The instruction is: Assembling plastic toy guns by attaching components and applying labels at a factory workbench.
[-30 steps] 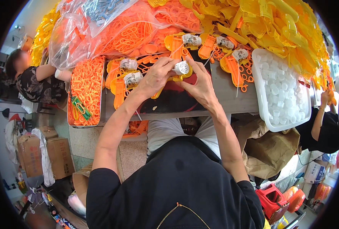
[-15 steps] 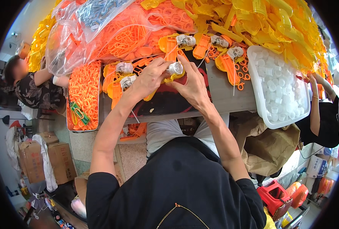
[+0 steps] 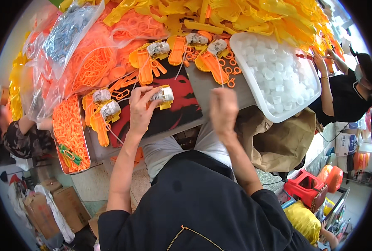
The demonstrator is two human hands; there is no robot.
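Observation:
My left hand (image 3: 140, 109) is closed on a yellow plastic housing with a whitish, clear-capped round unit (image 3: 165, 94) in it, held over a black-and-red patterned mat (image 3: 175, 83). To the right of it, my right hand (image 3: 224, 112) is smeared by motion with its fingers curled; whether it holds anything cannot be made out. Beyond the hands lie several similar yellow-and-orange assemblies, among them a left one (image 3: 145, 71), a middle one (image 3: 177, 52) and a right one (image 3: 213, 67). Two more assemblies (image 3: 94, 121) rest left of my left hand.
A white tub (image 3: 274, 115) of small translucent cups stands at right, above a brown paper bag (image 3: 278, 146). At left is a tray (image 3: 70, 134) of orange parts with a green piece. Bags of orange parts (image 3: 93, 62) and yellow shells (image 3: 261, 16) are heaped behind. Co-workers sit at both sides.
My right hand has left the yellow housing and moved right. My left hand keeps hold of it. The whole view has swung, with the table shifted to the left.

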